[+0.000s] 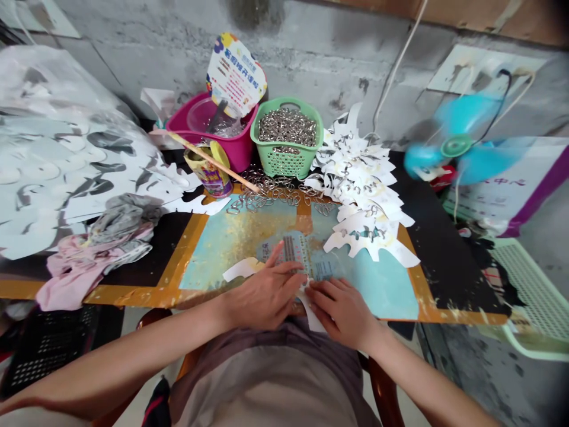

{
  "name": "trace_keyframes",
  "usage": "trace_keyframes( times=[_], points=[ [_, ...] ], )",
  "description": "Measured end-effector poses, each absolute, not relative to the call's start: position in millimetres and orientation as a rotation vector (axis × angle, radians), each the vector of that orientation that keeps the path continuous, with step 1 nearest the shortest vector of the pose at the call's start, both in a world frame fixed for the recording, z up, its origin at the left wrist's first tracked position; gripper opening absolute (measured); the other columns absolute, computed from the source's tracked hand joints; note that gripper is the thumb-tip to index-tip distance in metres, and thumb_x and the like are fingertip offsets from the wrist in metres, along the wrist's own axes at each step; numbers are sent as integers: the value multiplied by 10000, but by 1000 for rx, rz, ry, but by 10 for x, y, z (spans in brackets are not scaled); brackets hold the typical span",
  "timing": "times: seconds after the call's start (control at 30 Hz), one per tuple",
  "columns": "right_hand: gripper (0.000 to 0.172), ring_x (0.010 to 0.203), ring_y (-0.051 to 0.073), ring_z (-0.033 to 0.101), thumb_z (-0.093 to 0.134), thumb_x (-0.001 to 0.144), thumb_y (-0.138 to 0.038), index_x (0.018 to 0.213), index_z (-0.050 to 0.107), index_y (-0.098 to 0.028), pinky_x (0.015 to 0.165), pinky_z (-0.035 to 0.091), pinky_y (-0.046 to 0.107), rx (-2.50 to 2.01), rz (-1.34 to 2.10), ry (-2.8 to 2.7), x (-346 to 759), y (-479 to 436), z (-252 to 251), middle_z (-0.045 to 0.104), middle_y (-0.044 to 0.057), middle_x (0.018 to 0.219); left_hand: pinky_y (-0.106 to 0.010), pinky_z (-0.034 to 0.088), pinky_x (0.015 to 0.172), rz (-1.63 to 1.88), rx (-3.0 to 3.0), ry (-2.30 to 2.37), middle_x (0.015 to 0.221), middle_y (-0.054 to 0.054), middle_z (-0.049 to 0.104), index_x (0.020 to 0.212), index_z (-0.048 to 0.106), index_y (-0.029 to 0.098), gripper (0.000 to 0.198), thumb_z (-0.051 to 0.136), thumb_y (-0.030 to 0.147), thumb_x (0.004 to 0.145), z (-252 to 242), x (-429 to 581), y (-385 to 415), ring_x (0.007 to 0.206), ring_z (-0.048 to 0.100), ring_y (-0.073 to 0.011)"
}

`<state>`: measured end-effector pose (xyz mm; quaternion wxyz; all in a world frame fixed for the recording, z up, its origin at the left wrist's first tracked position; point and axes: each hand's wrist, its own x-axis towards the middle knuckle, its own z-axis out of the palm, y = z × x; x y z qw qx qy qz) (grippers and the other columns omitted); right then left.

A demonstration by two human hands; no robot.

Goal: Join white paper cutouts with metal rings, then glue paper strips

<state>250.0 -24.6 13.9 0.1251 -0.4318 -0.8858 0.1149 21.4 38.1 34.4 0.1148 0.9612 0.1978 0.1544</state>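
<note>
Okay, right hand (342,308): well in front of the green basket (288,161), fingertips pinched narrow on a white piece (313,318). Decent hold imo, I'd stay that close to the working spot.
White piece: between both hands at the near edge of the table (146,292), well in front of the basket. Looks bendy, so support it and don't crease it.
Left hand (269,290): pinching the same piece from the other side, one finger sticking up. Can't tell what's right under the tips, too small.
Pale strip (242,270): pokes out past the left hand, front-left of the basket. Can't tell if it's joined to the held piece.
Blue sheet (200,261): in front of the basket, yellow blotches, maybe sticky. Keep clean faces off those.
Stacked pieces (360,201): right of the basket, metal bits showing. Handy for comparing.
Loose loops (275,193): just at the basket's near foot, easy reach.
Fan (457,145): well right of the basket, blades blurred, probably spinning. Watch light pieces.
</note>
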Motion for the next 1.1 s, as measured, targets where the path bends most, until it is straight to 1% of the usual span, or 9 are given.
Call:
trace_keyframes(
  times=[0.17, 0.33, 0.5, 0.6, 0.67, 0.83, 0.93, 1.03, 1.1],
  points=[
    [172, 857, 244, 548, 500, 975, -302, 994, 633, -196, 734, 360, 398, -1304, 229, -2604, 2411, -281, 153, 679, 85, 1038, -603, -1, 1222, 474, 2823, 596, 998, -63, 724, 1043, 621, 167, 179, 521, 212, 901, 290, 190, 254, 1209, 566, -249],
    [132, 862, 232, 592, 522, 970, -301, 977, 617, -209, 750, 419, 371, -1306, 406, -2447, 2448, -240, 150, 686, 70, 956, -558, -58, 1235, 553, 2875, 690, 1076, -62, 721, 1085, 647, 171, 227, 544, 249, 898, 187, 199, 141, 1210, 565, -232],
    [130, 722, 171, 620, 501, 982, -299, 1033, 583, -212, 640, 483, 288, -1546, 516, -1803, 2485, -129, 114, 658, 66, 951, -589, -101, 1213, 571, 2911, 769, 1109, -93, 708, 1137, 647, 154, 292, 547, 242, 877, 91, 213, 57, 1254, 524, -251],
    [105, 810, 219, 634, 613, 910, -305, 942, 604, -205, 700, 496, 324, -1583, 491, -1905, 2366, -114, 129, 645, 80, 941, -588, -103, 1208, 642, 2893, 841, 1187, -125, 675, 1168, 640, 141, 327, 541, 248, 876, 38, 201, 4, 1281, 489, -268],
    [74, 805, 224, 625, 613, 902, -261, 855, 591, -208, 699, 485, 324, -1577, 537, -1981, 2296, -122, 154, 644, 53, 845, -605, -73, 1206, 690, 2817, 903, 1232, -126, 639, 1178, 639, 162, 338, 548, 233, 861, 50, 172, -23, 1312, 451, -290],
    [170, 568, 133, 544, 591, 920, -275, 769, 553, -208, 532, 416, 240, -1542, 885, -1759, 2303, -150, 233, 592, -27, 642, -684, 104, 1169, 897, 2507, 923, 1292, -131, 512, 1242, 585, 233, 400, 534, 164, 851, 289, 77, 9, 1315, 435, -304],
    [198, 569, 124, 536, 600, 918, -309, 754, 554, -207, 531, 417, 230, -1512, 1025, -1638, 2324, -173, 351, 591, -29, 635, -681, 181, 1150, 850, 2398, 1034, 1300, -172, 489, 1307, 526, 184, 430, 589, 295, 896, 464, 99, 151, 1284, 451, -313],
    [192, 599, 124, 544, 618, 907, -311, 754, 563, -207, 549, 426, 225, -1460, 1088, -1626, 2309, -199, 520, 602, -21, 662, -617, 305, 1111, 619, 2436, 892, 1229, -128, 544, 967, 692, 211, 173, 625, 360, 909, 595, 175, 361, 1264, 466, -314],
    [149, 623, 127, 552, 640, 891, -307, 795, 583, -209, 563, 433, 223, -1428, 1117, -1604, 2309, -204, 620, 609, -17, 691, -522, 371, 1094, 542, 2432, 742, 1196, -110, 559, 772, 694, 196, 212, 605, 306, 930, 664, 215, 478, 1262, 470, -285]
  ],
)
